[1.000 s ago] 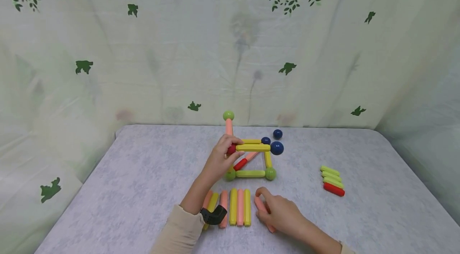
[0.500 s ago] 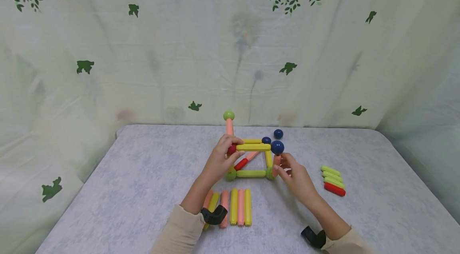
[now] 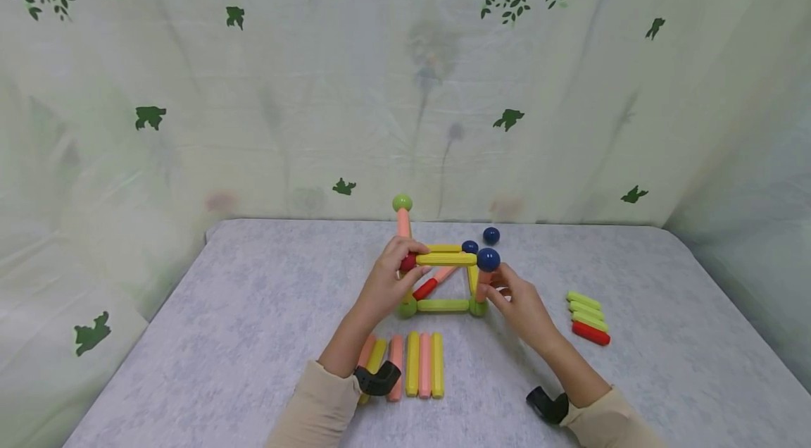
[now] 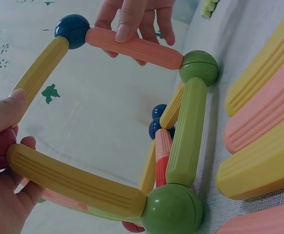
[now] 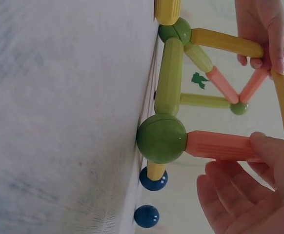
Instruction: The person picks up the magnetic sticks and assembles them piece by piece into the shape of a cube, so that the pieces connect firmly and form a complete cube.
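Observation:
My left hand (image 3: 388,277) grips the red ball (image 4: 0,148) at an upper corner of a frame built from rods and balls. From it a yellow rod (image 3: 446,260) runs to a large blue ball (image 3: 488,259). My right hand (image 3: 524,306) pinches a pink rod (image 4: 137,46) between thumb and fingers. In the left wrist view this rod touches the blue ball at one end and a green ball (image 4: 198,68) at the other. A green rod (image 3: 443,306) forms the frame's lower front side. A green ball (image 3: 402,203) tops the back left.
Loose pink and yellow rods (image 3: 424,365) lie in a row at the front, partly hidden by my left wrist. Several short green rods (image 3: 586,310) and a red rod (image 3: 591,333) lie at right. A loose blue ball (image 3: 491,235) sits behind the frame on the table (image 3: 222,307).
My right hand has lifted the pink rod off the table and brought it up under the blue ball, where it now stands on the green ball. My left hand stays on the red ball.

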Demonstrator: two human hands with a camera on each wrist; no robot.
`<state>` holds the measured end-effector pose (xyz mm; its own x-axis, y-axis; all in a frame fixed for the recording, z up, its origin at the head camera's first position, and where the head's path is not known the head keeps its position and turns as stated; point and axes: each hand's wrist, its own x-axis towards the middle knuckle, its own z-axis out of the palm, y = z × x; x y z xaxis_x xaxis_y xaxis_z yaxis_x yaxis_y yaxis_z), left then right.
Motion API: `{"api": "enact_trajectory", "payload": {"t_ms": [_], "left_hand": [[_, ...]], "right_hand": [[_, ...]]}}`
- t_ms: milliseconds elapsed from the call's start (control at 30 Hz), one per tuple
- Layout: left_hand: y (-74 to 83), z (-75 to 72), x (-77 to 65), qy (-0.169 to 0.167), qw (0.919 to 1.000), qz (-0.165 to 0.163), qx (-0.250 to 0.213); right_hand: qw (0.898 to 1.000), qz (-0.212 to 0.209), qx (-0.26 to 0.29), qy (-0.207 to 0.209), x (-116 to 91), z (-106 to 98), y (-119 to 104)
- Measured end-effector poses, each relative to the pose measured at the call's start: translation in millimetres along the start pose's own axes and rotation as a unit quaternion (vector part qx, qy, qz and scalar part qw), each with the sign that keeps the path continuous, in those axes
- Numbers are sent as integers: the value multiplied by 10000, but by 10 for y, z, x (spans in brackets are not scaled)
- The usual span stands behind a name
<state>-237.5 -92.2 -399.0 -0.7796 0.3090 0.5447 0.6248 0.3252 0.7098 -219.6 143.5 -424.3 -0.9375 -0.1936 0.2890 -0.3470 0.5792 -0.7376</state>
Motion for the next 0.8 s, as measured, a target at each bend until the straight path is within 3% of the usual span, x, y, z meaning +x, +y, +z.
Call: {"api": "enact_trajectory", "payload": {"t_ms": [67, 167, 333, 400, 600, 733, 800], "left_hand": [[26, -1, 0, 0, 10000, -75, 9], [196, -45, -2, 2, 9999, -105, 33], [121, -49, -5, -16, 10000, -17, 65], [19, -35, -3, -47, 9999, -26, 115], [71, -157, -56, -92, 9988, -163, 457], [76, -348, -218, -168, 9956, -362, 842], [67, -453, -346, -287, 9921, -639, 1041]], "right_hand": [[9999, -131, 24, 88, 5, -8, -6], [9981, -558, 12, 263, 13, -27, -19], [9947, -973, -82, 321, 17, -49, -43], [9955, -910, -75, 260, 13, -55, -44], [9975, -654, -203, 162, -81, -203, -13], [9972, -557, -431, 244, -247, -433, 63], [9968, -478, -611, 202, -353, -562, 120]]}}
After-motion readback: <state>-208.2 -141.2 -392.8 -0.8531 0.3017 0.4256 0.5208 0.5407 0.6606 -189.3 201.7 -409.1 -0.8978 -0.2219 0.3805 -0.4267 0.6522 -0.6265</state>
